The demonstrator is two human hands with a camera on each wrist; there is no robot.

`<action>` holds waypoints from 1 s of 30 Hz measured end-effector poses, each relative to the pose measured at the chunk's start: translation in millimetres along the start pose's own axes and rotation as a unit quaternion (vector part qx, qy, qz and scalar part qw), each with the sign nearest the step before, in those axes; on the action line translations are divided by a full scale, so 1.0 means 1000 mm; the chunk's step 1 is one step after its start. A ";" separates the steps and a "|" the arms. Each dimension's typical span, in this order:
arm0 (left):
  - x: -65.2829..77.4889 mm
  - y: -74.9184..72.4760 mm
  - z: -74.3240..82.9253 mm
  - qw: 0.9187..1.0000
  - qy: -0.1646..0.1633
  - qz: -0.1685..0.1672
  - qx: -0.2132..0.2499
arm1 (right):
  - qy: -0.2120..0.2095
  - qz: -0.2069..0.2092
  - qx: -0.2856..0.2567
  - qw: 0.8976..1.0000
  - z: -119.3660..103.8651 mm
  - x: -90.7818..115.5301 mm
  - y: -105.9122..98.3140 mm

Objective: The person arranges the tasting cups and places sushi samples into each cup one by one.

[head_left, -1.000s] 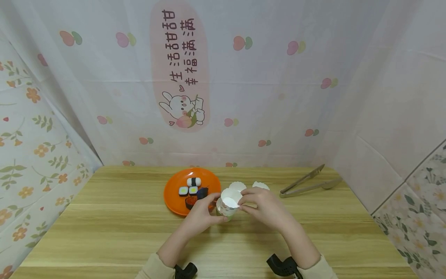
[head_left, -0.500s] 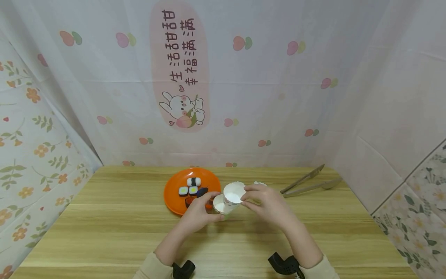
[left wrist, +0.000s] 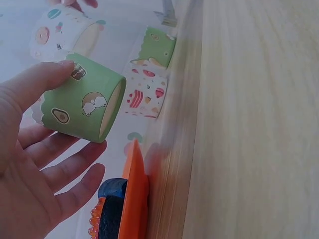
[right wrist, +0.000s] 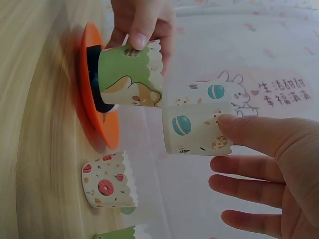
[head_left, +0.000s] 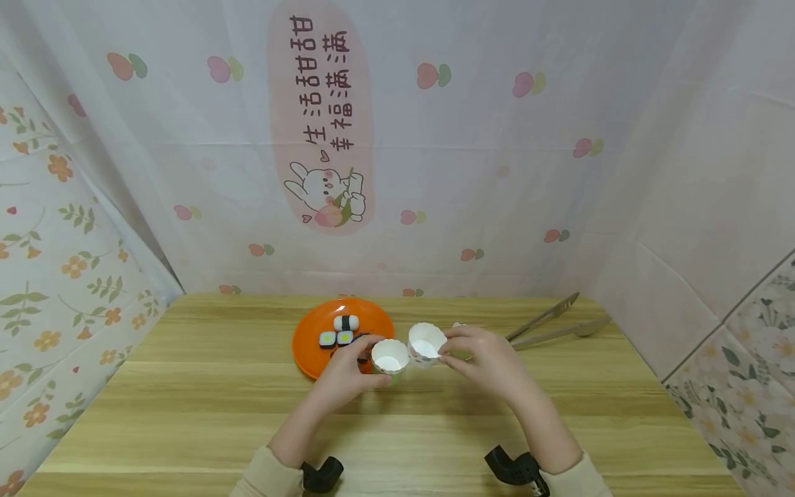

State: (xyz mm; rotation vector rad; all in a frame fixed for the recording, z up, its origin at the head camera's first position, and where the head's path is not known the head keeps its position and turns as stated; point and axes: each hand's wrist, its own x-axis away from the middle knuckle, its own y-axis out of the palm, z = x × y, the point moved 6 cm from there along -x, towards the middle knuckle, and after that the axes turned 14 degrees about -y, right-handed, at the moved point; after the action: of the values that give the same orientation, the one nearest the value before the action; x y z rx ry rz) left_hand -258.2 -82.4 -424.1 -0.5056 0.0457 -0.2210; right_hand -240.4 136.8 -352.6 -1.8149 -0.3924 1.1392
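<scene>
My left hand (head_left: 348, 373) holds a green paper baking cup (left wrist: 82, 99) between thumb and fingers, its scalloped mouth turned upward in the head view. Beside it, my right hand (head_left: 484, 355) pinches a white baking cup with macaron prints (right wrist: 194, 129) by its side, thumb on the outer wall. The two cups are close together but separate, both with white insides. On the table behind them stand a white cup with red sweets printed on it (left wrist: 147, 92) and another green cup (left wrist: 157, 47), both mostly hidden in the head view.
An orange plate (head_left: 304, 355) with several toy sushi pieces (head_left: 345, 323) lies left of the cups, partly behind my left hand. Metal tongs (head_left: 546, 335) lie spread at the back right of the wooden table (head_left: 186, 400). A printed curtain (head_left: 466, 172) hangs behind.
The white cup, nested in the green one a second ago, has come out and moved right with my right hand. My left hand has shifted slightly left with the green cup.
</scene>
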 end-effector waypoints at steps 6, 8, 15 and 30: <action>-0.001 -0.003 -0.001 1.000 0.000 0.001 0.000 | 0.007 -0.007 0.005 1.000 0.002 0.001 0.000; -0.001 -0.004 -0.002 1.000 -0.001 0.002 0.001 | 0.007 -0.011 0.005 1.000 0.002 0.002 0.000; 0.000 -0.007 -0.001 1.000 -0.009 0.007 0.011 | 0.008 -0.040 -0.016 0.999 0.003 0.004 0.008; 0.000 -0.011 0.000 1.000 -0.008 0.011 0.013 | 0.005 -0.099 0.000 0.995 0.008 0.022 0.030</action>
State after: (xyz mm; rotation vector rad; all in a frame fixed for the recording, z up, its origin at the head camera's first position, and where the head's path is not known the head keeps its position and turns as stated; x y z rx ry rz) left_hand -260.5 -91.9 -418.1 -0.4801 0.0328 -0.1951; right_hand -241.4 140.0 -390.7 -1.7383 -0.5532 0.9914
